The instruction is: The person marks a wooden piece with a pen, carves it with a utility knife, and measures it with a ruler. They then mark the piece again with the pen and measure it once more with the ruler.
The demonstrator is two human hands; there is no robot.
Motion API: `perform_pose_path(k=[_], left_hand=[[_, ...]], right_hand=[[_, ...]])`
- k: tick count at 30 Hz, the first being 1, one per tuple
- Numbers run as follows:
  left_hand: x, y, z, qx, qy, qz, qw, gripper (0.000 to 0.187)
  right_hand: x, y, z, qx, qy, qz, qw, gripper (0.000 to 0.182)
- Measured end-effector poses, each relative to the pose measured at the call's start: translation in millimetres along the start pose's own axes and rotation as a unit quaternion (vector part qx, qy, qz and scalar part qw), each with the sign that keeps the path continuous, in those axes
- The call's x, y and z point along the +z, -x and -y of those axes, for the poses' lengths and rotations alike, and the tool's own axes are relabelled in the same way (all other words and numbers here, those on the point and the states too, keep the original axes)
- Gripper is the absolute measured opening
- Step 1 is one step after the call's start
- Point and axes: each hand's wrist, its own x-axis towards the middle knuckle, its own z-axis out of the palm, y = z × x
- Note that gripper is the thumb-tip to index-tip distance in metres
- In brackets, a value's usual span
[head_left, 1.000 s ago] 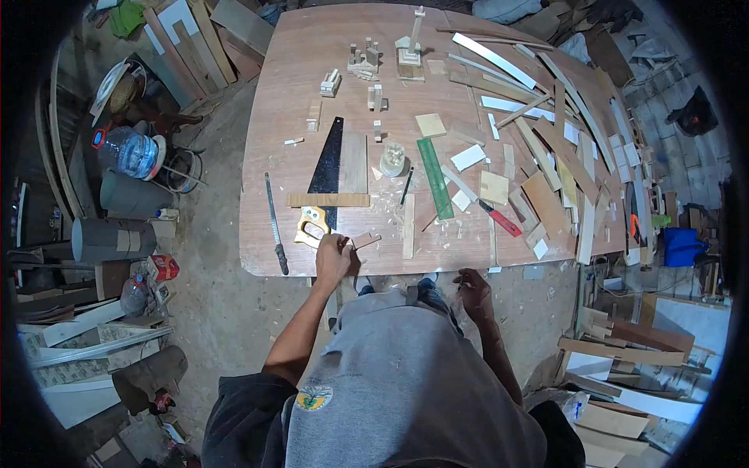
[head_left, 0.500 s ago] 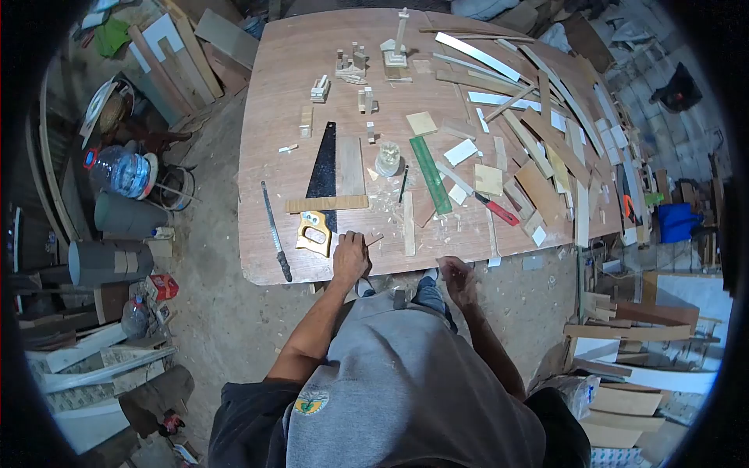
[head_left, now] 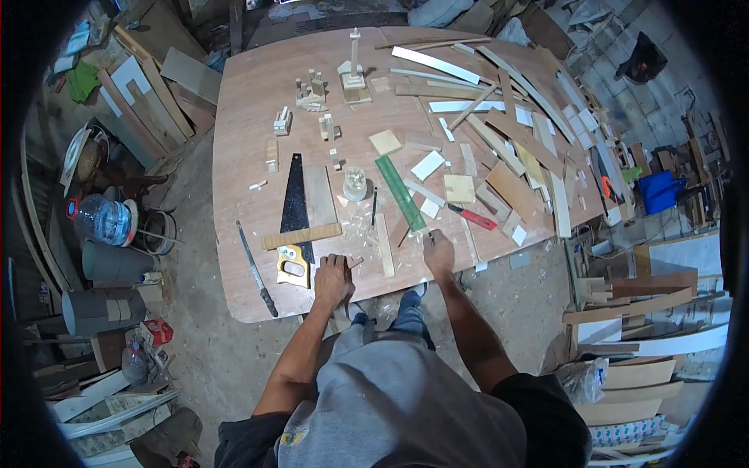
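Observation:
My left hand (head_left: 333, 281) rests on the near edge of the table, fingers curled down. A short thin wooden stick (head_left: 356, 262) sticks out beside its thumb and appears gripped there. To its left lie the saw's yellow handle (head_left: 293, 267) and dark blade (head_left: 295, 187), with a wood strip (head_left: 302, 235) across the blade. My right hand (head_left: 439, 255) is at the table's front, fingertips pinched together close to the lower end of a green ruler (head_left: 400, 193); a tiny thing at the fingertips is too small to name. Between my hands lies a pale wood strip (head_left: 385, 246).
A red utility knife (head_left: 472, 217), a pencil (head_left: 374, 205) and a jar of wood bits (head_left: 355, 185) lie or stand mid-table. A rasp-like tool (head_left: 256, 265) is at the left. Small wooden models (head_left: 353, 74) stand at the back; strips and offcuts (head_left: 511, 191) cover the right side.
My right hand has come forward from beside my body onto the table near the ruler, its fingers now pinched. My left hand stays by the stick. The whole view has shifted slightly.

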Motion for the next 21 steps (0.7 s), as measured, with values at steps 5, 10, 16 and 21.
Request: perform_pose_path(k=[5, 10, 16, 21], left_hand=[[-10, -1, -10, -0.022, 0.011, 0.025, 0.999, 0.041], [2, -5, -6, 0.005, -0.012, 0.000, 1.000, 0.033], [14, -5, 7, 0.020, 0.014, -0.036, 0.999, 0.033], [1, -1, 8, 0.006, 0.101, -0.029, 0.994, 0.056]], right_hand=[[18, -61, 9, 0.037, 0.024, -0.020, 0.999, 0.035], [54, -77, -15, 0.078, -0.046, 0.040, 0.995, 0.036], [-2, 8, -11, 0.180, -0.352, 0.098, 0.913, 0.021], [-54, 134, 7, 0.094, -0.305, 0.203, 0.926, 0.027]])
